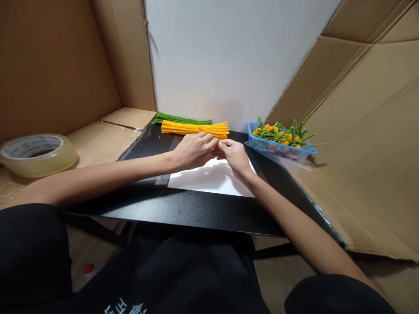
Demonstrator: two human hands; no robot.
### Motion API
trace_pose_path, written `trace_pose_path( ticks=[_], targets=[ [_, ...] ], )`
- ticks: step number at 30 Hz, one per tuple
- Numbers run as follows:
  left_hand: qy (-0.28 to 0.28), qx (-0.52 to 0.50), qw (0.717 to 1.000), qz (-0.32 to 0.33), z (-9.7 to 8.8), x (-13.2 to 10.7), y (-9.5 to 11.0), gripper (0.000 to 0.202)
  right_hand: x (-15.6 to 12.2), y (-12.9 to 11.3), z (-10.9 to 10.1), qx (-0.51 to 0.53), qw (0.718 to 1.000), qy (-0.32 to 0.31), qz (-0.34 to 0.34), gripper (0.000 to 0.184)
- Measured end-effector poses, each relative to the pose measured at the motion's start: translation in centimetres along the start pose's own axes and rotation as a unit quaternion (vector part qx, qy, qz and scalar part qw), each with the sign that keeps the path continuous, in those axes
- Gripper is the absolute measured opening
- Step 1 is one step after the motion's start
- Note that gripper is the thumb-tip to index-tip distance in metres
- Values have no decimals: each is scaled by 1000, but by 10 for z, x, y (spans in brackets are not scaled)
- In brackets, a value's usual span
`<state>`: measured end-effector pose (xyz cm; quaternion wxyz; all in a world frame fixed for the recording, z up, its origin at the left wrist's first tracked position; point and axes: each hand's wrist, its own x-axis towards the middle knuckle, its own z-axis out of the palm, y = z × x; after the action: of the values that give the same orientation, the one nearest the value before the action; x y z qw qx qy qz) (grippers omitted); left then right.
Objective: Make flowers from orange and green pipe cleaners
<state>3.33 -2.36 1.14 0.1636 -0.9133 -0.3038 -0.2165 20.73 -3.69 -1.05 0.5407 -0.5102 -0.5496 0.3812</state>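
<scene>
Both hands meet above a white sheet point(209, 181) on the black table. My left hand point(196, 150) is closed, fingers curled around something orange and mostly hidden. My right hand point(235, 153) pinches at the same small orange pipe cleaner piece point(218, 145) between thumb and fingertips. Just behind the hands lies a bundle of yellow-orange pipe cleaners point(193, 127), and a bundle of green pipe cleaners point(183, 118) rests behind that. To the right, a blue plastic basket point(278, 150) holds several green and orange pipe cleaner pieces.
A large roll of clear tape point(39, 155) sits on cardboard at the left. Cardboard walls point(369, 109) stand on both sides, with a white panel point(229, 56) at the back. The black table's front edge point(196, 220) is close to my body.
</scene>
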Motion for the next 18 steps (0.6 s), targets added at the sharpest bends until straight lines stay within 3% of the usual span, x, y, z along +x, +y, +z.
trace_pose_path(
  ticks=[4,10,14,18],
  targets=[
    [-21,15,999,26,-1,1,-5,21,-2,-2,1,-9,1000,5,14,19],
    [13,24,996,84,2,1,-12,30,-3,-4,1,-11,1000,15,10,18],
    [42,-2,996,77,4,4,-13,24,-3,2,3,-72,997,1,-3,19],
    [24,-54,998,37,5,9,-19,17,-1,8,-1,-122,988,-48,-75,17]
  ],
)
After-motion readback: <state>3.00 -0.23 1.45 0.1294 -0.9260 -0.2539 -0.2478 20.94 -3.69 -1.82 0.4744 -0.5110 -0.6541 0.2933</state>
